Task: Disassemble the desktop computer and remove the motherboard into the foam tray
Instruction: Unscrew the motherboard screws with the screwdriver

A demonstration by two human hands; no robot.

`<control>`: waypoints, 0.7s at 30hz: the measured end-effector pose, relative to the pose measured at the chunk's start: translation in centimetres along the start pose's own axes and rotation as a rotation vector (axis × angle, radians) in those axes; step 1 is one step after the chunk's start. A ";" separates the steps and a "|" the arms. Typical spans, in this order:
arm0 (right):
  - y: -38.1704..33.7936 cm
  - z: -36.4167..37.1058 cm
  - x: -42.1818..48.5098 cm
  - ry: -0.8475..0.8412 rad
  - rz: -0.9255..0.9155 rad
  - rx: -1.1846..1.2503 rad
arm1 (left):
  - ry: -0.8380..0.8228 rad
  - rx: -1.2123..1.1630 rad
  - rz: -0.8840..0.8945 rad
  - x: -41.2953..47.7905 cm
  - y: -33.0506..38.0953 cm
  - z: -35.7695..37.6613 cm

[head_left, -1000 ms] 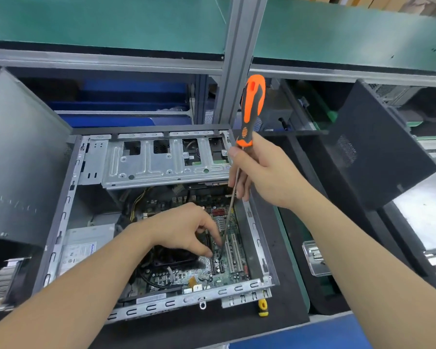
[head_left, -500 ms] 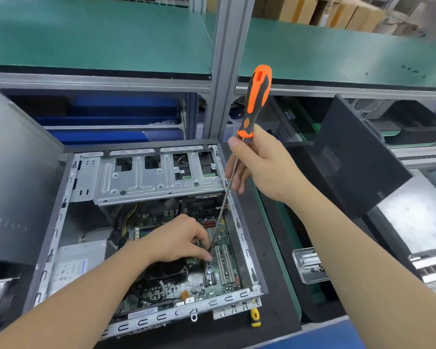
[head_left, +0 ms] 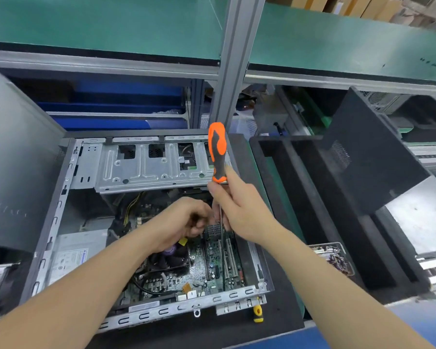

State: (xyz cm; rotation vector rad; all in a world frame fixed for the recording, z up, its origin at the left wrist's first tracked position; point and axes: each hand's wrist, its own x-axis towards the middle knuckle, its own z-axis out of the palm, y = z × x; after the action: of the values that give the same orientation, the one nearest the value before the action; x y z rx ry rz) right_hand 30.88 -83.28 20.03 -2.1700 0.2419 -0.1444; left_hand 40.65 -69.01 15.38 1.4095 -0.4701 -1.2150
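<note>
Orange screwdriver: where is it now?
Head view, centre: right hand grips the orange screwdriver just below its handle over the open case, shaft pointing down at the motherboard, left hand beside it.

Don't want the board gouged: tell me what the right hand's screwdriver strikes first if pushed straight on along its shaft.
Probably the motherboard: the right hand aims the screwdriver down beside the white slots, tip near the case's front rail. Depth is unclear.

The drive cage (head_left: 146,167) is bare sheet metal with a dull sheen. The screwdriver (head_left: 218,152) has a smooth orange-and-black plastic handle and a thin dark metal shaft. The foam tray (head_left: 310,187) is black, matt and coarse-grained. The motherboard (head_left: 202,268) is green and faintly glossy. The shelf mat (head_left: 111,23) is smooth, matt green.
</note>
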 end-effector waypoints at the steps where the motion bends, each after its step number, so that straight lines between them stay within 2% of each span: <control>1: 0.2 0.3 -0.1 0.009 0.010 -0.017 | -0.012 0.111 0.050 0.0 0.1 0.0; 4: 0.6 0.5 -0.1 0.013 -0.003 -0.065 | -0.066 0.493 0.153 0.0 0.1 -0.4; 7: 1.1 0.6 -0.1 0.024 -0.011 -0.072 | -0.087 0.676 0.183 0.1 -0.3 -0.6; 15: 2.1 0.8 0.1 0.083 -0.084 -0.018 | -0.127 0.794 0.197 0.8 -0.2 -0.1; 21: 2.2 0.9 0.1 0.052 -0.098 -0.056 | -0.138 0.814 0.229 1.0 -0.2 0.0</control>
State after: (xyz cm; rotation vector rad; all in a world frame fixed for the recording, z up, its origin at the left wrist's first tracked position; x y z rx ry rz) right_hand 30.87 -83.81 17.76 -2.2370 0.1705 -0.2522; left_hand 40.93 -69.80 14.84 1.8760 -1.2879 -0.9658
